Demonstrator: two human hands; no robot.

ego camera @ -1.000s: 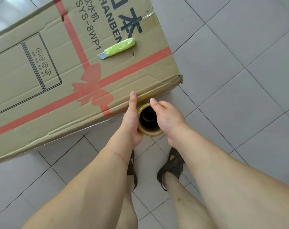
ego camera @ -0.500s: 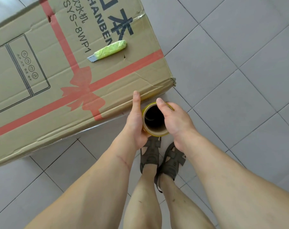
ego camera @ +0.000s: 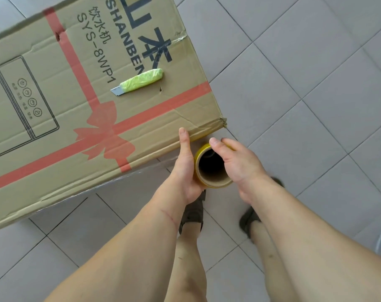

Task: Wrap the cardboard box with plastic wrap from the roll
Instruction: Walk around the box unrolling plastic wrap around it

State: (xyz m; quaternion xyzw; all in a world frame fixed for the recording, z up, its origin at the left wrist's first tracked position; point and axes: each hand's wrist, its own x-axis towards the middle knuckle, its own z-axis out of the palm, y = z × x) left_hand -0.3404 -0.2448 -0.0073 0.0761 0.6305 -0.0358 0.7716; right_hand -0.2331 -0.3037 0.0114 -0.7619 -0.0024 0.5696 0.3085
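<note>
Both hands' grip around roll.

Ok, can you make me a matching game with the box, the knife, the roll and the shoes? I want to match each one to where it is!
Things:
1. cardboard box
2. green-handled knife
3. plastic wrap roll
4. dark shoes

Places:
A. held between the left hand and right hand
B. lying on top of the box
C. on the person's feet, on the tiled floor
D. standing on the floor, with a red bow printed on it

Right pairs: 1-D, 2-B, 3-A, 4-C
</note>
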